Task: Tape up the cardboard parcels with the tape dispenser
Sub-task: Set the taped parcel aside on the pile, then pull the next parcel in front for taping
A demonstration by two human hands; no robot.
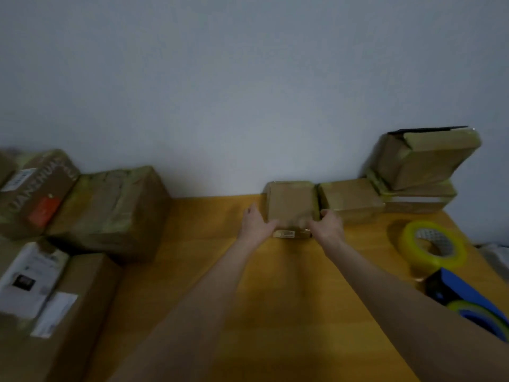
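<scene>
Wall of plain pale grey [248,78] backs a yellow wood-grain desk [275,299]. Large brown cardboard boxes with white labels [68,299] crowd the desk's left edge, and a creased, tape-wrapped brown box [110,210] sits behind them. At the far right corner is a stack of glossy taped parcels [421,166], the topmost tilted. By the right edge lies a blue plastic tape dispenser [462,296] loaded with a yellow roll and partly hidden by the right forearm. A loose roll of translucent yellow tape [432,244] rests just beyond it.

Midway along the far edge a small squarish brown cardboard parcel [290,202] lies flat. A similar taped neighbour parcel [349,199] is just beside it on its right. Its slightly longer axis runs away from the person.

Left hand [256,224] and right hand [327,226] clasp its opposite sides, fingers along the flanks and thumbs at the near edge. Blur hides finer detail.

The dispenser lies to the right of the right hand and closer to the near edge. That hand is therefore judged likelier to fetch it, while the left steadies the parcel.
</scene>
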